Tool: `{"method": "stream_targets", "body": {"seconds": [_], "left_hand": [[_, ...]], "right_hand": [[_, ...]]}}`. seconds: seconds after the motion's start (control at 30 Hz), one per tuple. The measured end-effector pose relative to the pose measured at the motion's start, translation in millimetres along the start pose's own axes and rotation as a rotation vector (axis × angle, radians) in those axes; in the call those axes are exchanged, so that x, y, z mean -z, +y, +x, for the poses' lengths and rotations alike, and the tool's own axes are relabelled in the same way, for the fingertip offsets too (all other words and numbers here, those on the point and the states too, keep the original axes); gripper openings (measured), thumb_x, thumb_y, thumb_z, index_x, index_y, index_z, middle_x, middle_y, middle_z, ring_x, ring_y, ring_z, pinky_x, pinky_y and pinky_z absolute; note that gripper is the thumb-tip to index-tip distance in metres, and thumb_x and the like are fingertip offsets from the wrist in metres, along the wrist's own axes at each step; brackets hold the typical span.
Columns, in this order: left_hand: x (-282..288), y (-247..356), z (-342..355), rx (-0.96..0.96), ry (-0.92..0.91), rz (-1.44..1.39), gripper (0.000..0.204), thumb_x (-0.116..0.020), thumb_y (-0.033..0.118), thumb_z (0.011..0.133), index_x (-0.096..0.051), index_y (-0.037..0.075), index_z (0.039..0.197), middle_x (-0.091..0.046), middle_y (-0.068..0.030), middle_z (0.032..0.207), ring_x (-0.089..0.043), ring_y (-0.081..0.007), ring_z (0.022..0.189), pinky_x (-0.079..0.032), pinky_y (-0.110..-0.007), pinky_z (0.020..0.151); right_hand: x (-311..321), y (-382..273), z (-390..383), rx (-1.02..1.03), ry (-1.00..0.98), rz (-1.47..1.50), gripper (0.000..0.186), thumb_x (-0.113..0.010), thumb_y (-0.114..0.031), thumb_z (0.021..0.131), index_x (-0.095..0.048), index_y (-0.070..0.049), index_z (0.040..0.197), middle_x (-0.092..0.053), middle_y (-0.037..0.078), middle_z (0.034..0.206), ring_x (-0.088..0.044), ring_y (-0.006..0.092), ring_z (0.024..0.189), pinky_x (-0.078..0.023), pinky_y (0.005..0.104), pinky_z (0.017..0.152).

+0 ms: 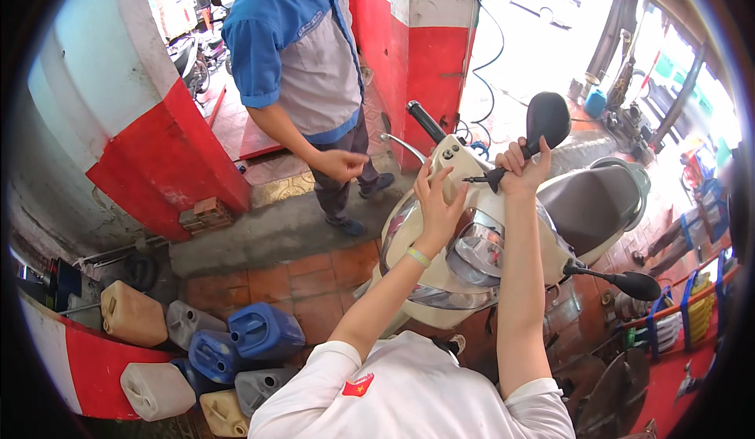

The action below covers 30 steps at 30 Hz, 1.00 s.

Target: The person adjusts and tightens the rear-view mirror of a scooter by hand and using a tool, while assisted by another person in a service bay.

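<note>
A cream scooter [429, 266] stands in front of me, its grey seat [586, 207] to the right. My right hand [519, 167] grips a detached black mirror [548, 120] by its stalk, with the threaded end pointing left above the front cover. My left hand [436, 195] has its fingers apart beside that threaded end, at the handlebar cover [452, 149] and below the brake lever. A second mirror [635, 285] sticks out at the scooter's right.
A co-worker [303, 69] in blue and grey stands at the left on a concrete step [216, 258]. Several plastic jerrycans [263, 325] sit at the lower left. A red-and-white pillar [425, 69] stands behind. Another person [700, 219] and a red rack [668, 376] are at the right.
</note>
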State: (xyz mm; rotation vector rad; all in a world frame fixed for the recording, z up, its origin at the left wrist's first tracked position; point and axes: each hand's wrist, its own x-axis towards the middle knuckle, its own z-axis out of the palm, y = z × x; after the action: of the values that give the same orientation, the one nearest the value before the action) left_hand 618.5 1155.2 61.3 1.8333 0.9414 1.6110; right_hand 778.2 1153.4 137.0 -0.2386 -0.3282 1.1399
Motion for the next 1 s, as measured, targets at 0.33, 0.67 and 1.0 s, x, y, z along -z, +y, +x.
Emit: {"method": "stream_targets", "body": {"seconds": [0.33,0.67,1.0], "left_hand": [[-19.0,-24.7,-26.0,-0.039,0.131,-0.066,0.054,-0.061,0.016,0.081,-0.033,0.001,0.125,-0.019,-0.0236,0.133,-0.025,-0.0379,0.122,-0.019,-0.045,0.102],[-24.4,-41.0,-29.6,-0.074,0.111,-0.060,0.055,-0.061,0.016,0.079,-0.032,-0.001,0.123,-0.026,-0.0251,0.124,-0.027,-0.0390,0.114,-0.020,-0.047,0.097],[-24.1,-48.8,-30.9,-0.104,0.105,0.016,0.026,-0.061,0.017,0.075,-0.056,0.007,0.098,-0.051,-0.0142,0.104,-0.042,-0.0324,0.103,-0.025,-0.044,0.090]], "right_hand": [[6.4,-0.7,2.2,0.019,0.043,0.013,0.036,-0.056,-0.043,0.076,-0.048,-0.009,0.068,-0.030,-0.003,0.045,-0.018,0.0084,0.035,-0.019,0.0237,0.042],[3.5,-0.5,2.4,0.063,0.060,-0.006,0.034,-0.056,-0.042,0.076,-0.047,-0.010,0.068,-0.031,-0.002,0.045,-0.019,0.0083,0.035,-0.019,0.0235,0.043],[2.9,0.9,5.0,0.059,0.072,-0.013,0.035,-0.056,-0.042,0.075,-0.046,-0.009,0.069,-0.031,-0.002,0.045,-0.019,0.0079,0.035,-0.020,0.0231,0.044]]}}
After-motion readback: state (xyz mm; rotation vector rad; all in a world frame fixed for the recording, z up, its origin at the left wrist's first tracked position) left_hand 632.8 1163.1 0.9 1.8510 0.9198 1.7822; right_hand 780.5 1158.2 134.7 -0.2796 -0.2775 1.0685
